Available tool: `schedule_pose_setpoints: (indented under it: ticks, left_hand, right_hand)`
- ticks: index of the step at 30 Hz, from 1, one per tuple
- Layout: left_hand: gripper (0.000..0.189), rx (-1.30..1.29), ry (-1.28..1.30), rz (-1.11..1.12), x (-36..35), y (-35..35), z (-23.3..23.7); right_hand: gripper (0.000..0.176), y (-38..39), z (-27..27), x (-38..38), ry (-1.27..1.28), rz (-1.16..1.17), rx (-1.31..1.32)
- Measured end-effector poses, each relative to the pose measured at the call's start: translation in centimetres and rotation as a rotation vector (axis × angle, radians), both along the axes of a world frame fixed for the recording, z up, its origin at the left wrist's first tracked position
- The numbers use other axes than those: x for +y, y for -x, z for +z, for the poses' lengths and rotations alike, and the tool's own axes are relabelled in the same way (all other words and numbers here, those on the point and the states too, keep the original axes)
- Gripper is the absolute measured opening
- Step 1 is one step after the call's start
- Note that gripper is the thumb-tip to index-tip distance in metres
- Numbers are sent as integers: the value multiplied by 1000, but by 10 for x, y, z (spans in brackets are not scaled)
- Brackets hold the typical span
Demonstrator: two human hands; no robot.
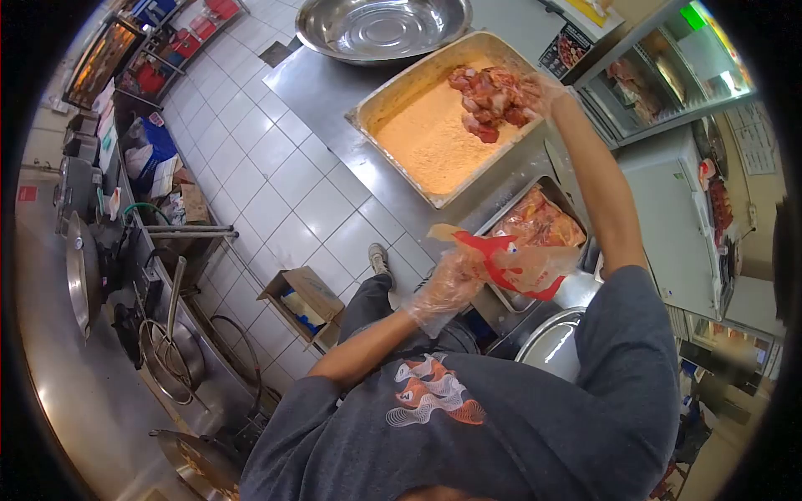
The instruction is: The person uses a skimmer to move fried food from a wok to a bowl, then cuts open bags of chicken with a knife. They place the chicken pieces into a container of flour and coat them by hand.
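2 trays are being supported by the steel table (313, 108): the large tray (394, 160) and, near it, the small tray (571, 203). Orange powder (422, 138) is being contained by the large tray, and a heap of raw meat (494, 98) is being borne by the powder near the side of the right hand (547, 92). This hand is being covered by clear plastic and is being placed against the edge of the heap; whether its fingers are being spread or pressed together cannot be told. The left hand (455, 280), also being covered by a clear glove, is being curled round a red-printed bag (518, 265), which is being pinched at its near end; the exact finger positions are being obscured. The small tray, with more meat (539, 219) being held inside, is being partly covered by the bag. Beyond the large tray, 1 wide bowl (386, 29) is being borne by the table. On the floor (288, 167), 1 open box (313, 305) is being seen near 1 shoe (379, 259).
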State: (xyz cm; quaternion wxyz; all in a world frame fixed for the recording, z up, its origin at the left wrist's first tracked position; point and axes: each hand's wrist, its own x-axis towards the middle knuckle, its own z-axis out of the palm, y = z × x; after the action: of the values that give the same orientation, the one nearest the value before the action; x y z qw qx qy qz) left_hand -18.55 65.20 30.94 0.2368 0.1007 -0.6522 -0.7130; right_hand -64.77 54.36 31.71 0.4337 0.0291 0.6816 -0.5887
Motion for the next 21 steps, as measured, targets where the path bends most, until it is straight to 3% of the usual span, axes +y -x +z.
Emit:
schedule_pose_setpoints:
  ticks: [1,2,4,7,10,11,12,14,21]
  left_hand:
    - [31,17,-105,-10,-12,-7,6]
    - [22,-61,-53,27,-27,-18,10]
    - [11,-209,52,90,-65,-47,15]
    - [14,-110,-561,-41,-141,-53,126]
    - [16,19,-218,58,-221,-77,130]
    - [25,76,-131,85,-251,-80,131]
    - [28,93,-168,110,-282,-81,134]
    - [35,100,-258,134,-340,-85,138]
    - [24,198,-270,464,-552,-50,124]
  right_hand:
    - [53,7,-6,2,45,132,-27]
    - [55,15,-8,1,32,204,22]
    - [57,-21,49,18,2,336,125]
    - [53,-46,71,27,-40,325,152]
    - [55,-57,55,25,71,336,45]
    - [53,-81,56,20,54,256,140]
    - [51,-105,59,15,39,177,234]
    - [44,-121,35,7,54,-7,129]
    - [45,-228,71,-37,-69,-50,211]
